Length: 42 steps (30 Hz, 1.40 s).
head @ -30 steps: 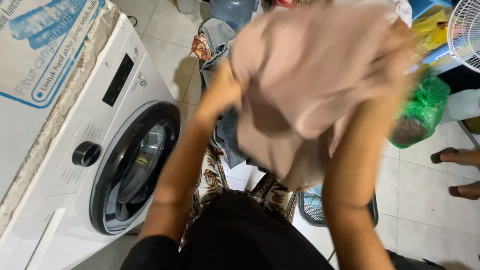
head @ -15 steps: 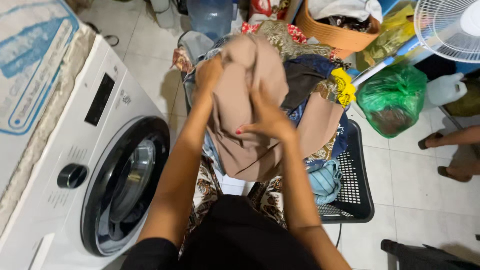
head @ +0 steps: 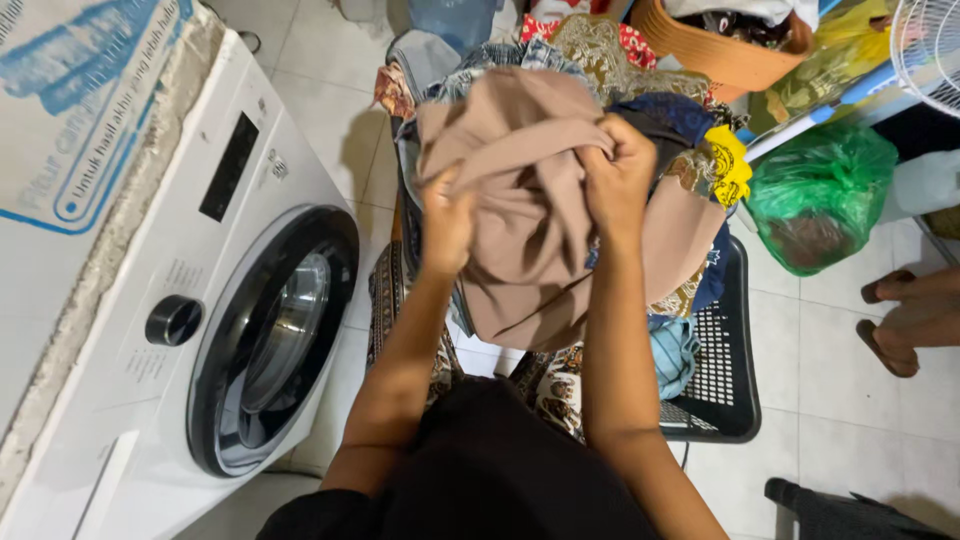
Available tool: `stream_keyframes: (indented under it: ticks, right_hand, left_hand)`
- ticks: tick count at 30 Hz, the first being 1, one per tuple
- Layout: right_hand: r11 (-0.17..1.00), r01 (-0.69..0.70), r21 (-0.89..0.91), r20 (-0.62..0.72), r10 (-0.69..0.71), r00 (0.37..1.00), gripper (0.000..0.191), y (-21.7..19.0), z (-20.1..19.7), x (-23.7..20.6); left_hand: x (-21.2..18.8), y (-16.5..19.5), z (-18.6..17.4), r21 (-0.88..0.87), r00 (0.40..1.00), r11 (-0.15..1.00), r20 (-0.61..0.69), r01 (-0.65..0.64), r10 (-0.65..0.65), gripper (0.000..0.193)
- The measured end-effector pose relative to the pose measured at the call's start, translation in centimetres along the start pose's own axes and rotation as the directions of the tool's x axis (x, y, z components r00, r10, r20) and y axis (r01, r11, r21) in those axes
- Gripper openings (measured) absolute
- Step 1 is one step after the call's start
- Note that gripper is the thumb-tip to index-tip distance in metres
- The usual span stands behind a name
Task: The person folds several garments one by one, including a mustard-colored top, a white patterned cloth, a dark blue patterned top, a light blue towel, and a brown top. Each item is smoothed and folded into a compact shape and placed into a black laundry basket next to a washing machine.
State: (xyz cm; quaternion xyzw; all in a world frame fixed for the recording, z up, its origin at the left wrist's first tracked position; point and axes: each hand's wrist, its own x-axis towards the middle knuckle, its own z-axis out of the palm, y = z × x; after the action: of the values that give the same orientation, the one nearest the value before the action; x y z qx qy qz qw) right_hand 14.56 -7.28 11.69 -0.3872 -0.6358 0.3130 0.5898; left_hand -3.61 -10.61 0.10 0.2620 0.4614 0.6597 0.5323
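Tan cloth [head: 520,200] gripped by L hand [head: 447,222] & R hand [head: 617,178] over basket [head: 725,400].

Bright even light, soft shadows, sharp

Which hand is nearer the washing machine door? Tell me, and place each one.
Left. The left hand grips the tan cloth on the side toward the washing machine door; the right hand grips the same cloth farther away, over the laundry basket.

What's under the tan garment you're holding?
Under the tan garment, held by both hands: mixed clothes piled in a dark laundry basket. Whatever lies directly beneath is covered.
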Motion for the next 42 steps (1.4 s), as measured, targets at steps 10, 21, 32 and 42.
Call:
stream_keyframes:
  ticks: [10,21,32,42]
  right_hand:
    - [0.635,0.476,-0.609,0.242,-0.422,0.874,0.014,-3.3,3.2,-7.7]
    - [0.835,0.087,-0.544,0.427,0.186,0.885,0.024,9.1,-1.5,-7.7]
    - [0.864,-0.331,0.379,0.069,0.330,0.942,0.027,6.1,-8.3,-6.0]
    - [0.422,-0.037,0.906,-0.085,0.266,0.960,0.019,-9.1,-21.5,-4.7]
  left_hand:
    - [1.6,-2.2,1.2,-0.474,0.993,0.872,0.046,0.121,-0.113,0.036]
    - [-2.9,-0.6,3.4,-0.404,0.750,0.897,0.646,0.178,0.142,0.068]
    - [-0.3,1.8,-2.0,0.221,0.455,0.974,0.873,-0.046,-0.176,0.108]
    - [18.1,9.4,4.9,0.586,0.648,0.413,0.267,-0.697,0.713,0.015]
